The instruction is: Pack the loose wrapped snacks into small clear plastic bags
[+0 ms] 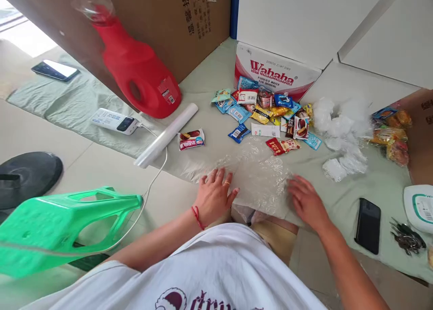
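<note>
A sheet of clear plastic film (257, 179) lies crinkled on the cloth in front of me. My left hand (216, 190) rests flat on its left edge, fingers spread, holding nothing. At the right edge is my right hand (306, 199), slightly blurred, with its fingers stretched out and touching the film. Just beyond the sheet are a red snack packet (283, 146) and a pile of small wrapped snacks (260, 104). A single wrapped snack (191, 139) lies apart on the left, beside a roll of plastic film (165, 136).
A Wahaba-style carton (275, 71) stands behind the snacks. Film-wrapped bundles (345, 134) lie to the right, near a black phone (369, 225) and keys (407, 235). On the left are a red jug (138, 66), a power bank (115, 121) with its cable, and a green stool (67, 224).
</note>
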Demonstrator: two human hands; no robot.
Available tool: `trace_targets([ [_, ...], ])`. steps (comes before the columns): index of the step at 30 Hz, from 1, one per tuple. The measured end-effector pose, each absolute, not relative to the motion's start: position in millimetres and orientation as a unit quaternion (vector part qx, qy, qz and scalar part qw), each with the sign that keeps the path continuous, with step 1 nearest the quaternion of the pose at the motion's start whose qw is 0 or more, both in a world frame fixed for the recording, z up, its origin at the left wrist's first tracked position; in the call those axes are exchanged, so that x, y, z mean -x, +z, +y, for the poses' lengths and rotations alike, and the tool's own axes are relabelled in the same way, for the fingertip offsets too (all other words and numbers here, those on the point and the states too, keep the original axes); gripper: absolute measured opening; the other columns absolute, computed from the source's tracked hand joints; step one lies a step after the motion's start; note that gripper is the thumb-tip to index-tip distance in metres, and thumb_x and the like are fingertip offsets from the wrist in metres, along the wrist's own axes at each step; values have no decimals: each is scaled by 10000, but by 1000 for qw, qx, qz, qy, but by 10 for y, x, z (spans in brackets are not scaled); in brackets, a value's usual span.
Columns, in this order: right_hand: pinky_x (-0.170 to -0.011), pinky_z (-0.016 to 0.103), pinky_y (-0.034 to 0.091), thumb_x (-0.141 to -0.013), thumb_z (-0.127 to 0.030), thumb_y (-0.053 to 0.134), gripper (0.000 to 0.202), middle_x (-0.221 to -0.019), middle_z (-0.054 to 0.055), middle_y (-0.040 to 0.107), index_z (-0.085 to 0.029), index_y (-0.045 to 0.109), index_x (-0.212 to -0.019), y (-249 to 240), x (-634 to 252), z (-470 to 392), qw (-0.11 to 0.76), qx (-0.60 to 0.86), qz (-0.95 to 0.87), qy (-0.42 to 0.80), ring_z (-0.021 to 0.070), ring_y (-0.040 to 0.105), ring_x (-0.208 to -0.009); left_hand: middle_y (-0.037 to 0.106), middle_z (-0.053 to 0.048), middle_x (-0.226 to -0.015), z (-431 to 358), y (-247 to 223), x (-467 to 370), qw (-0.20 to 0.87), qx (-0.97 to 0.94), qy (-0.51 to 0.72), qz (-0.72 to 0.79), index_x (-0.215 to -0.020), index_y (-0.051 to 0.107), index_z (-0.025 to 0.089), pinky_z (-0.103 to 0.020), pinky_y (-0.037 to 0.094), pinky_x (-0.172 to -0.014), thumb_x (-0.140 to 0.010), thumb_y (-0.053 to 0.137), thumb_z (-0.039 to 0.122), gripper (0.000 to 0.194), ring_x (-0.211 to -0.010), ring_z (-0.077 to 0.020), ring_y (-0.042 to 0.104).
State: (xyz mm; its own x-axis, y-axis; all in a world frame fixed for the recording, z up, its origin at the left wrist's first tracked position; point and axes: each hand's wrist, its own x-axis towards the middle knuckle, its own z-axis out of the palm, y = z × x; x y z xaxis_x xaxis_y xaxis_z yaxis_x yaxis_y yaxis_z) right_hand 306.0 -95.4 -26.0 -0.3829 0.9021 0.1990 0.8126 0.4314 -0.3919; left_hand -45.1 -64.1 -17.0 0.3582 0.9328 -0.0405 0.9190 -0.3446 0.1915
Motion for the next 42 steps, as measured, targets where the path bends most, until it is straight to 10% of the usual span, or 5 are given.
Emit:
trace_targets([
  [7, -1073, 500, 519, -998, -203, 464, 368, -1290, 152, 688, -152, 673, -1296, -298, -1974, -682, 259, 581, -765, 96, 291, 596, -1245, 720, -119, -1006, -266, 169, 161, 103, -888, 150, 422, -929, 731, 181, -414, 473, -874, -1066, 367, 351, 424, -970, -244, 599],
  [17, -1239, 536, 344, -1038, -358, 532, 492, -1576, 89, 510, -225, 528, -1512, -638, -2182, -916, 111, 377, -897, 203, 259, 415, -1496, 409, -94, -1651, 414, -811, 256, 91, -916, 113, 374, -1565, 443, 241, -563, 185, -1265, -1079, 317, 415, 531, -1536, -264, 373],
  [23, -892, 370, 561, -1065, -371, 417, 374, -1140, 70, 764, -242, 750, -1178, -255, -2709, 3, 92, 541, -806, 222, 230, 703, -1009, 368, -112, -1665, 150, -814, 325, 89, -863, 142, 477, -1617, 352, 232, -618, 125, -1277, -1069, 311, 469, 599, -1541, -291, 366],
  [32, -982, 472, 416, -977, -91, 311, 575, -1465, 207, 560, -114, 462, -1532, -137, -2563, 2057, -49, 597, -794, -101, 341, 480, -1273, 355, -93, -1669, 160, -789, 324, 91, -860, 134, 483, -1600, 390, 226, -607, 134, -1285, -1068, 299, 494, 603, -1547, -279, 356],
  [42, -909, 463, 408, -944, -491, 564, 546, -1099, 159, 661, -140, 644, -1355, 355, -2585, 1059, 96, 617, -775, -96, 343, 505, -1030, 368, -72, -1667, 148, -823, 320, 89, -856, 147, 488, -1603, 379, 248, -601, 126, -1295, -1064, 310, 488, 593, -1551, -265, 351],
])
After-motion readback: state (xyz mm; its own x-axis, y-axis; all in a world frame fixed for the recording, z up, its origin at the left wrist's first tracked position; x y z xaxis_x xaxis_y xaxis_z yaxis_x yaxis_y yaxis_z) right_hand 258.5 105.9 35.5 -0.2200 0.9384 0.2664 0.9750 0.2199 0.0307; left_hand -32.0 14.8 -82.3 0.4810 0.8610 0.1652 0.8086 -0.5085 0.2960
